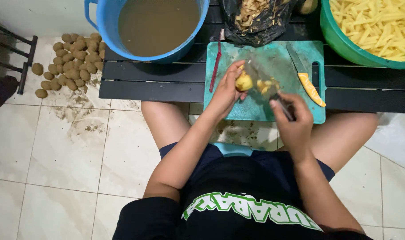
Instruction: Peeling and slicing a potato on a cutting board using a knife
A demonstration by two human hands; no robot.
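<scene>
My left hand holds a peeled yellow potato down on a teal cutting board. My right hand grips the handle of a knife, whose blurred blade lies across the board beside the potato. A few cut yellow pieces lie just right of the potato. A second knife with an orange handle rests on the board's right side. Along the board's left edge lies a thin red tool.
The board sits on a low black slatted bench. Behind it stand a blue bucket of murky water, a black bag of peelings and a green basin of cut potato sticks. Unpeeled potatoes are piled on the tiled floor at left.
</scene>
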